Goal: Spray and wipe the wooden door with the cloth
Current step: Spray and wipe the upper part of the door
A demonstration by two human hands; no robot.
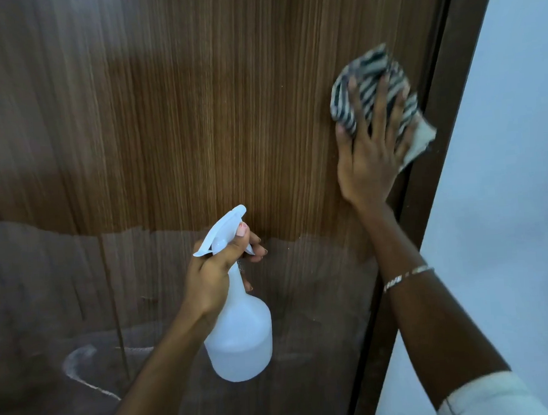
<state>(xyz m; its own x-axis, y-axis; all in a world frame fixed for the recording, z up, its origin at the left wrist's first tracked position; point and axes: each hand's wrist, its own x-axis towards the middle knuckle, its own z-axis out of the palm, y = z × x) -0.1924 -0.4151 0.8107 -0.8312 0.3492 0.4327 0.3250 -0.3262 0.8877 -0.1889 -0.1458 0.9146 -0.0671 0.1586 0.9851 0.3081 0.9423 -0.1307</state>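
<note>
The wooden door [195,122] fills most of the head view, its grain running vertically. My right hand [369,155] presses a black-and-white striped cloth [370,71] flat against the door near its right edge, fingers spread over the cloth. My left hand [215,269] grips the neck of a white spray bottle [242,336] low in the middle, with fingers on the trigger and the nozzle pointing up and to the right at the door. The lower part of the door looks duller and streaked, with a whitish curved smear at the lower left.
A dark brown door frame [426,177] runs down the right side of the door. Beyond it is a pale blue-white wall [508,191]. A thin bracelet sits on my right wrist.
</note>
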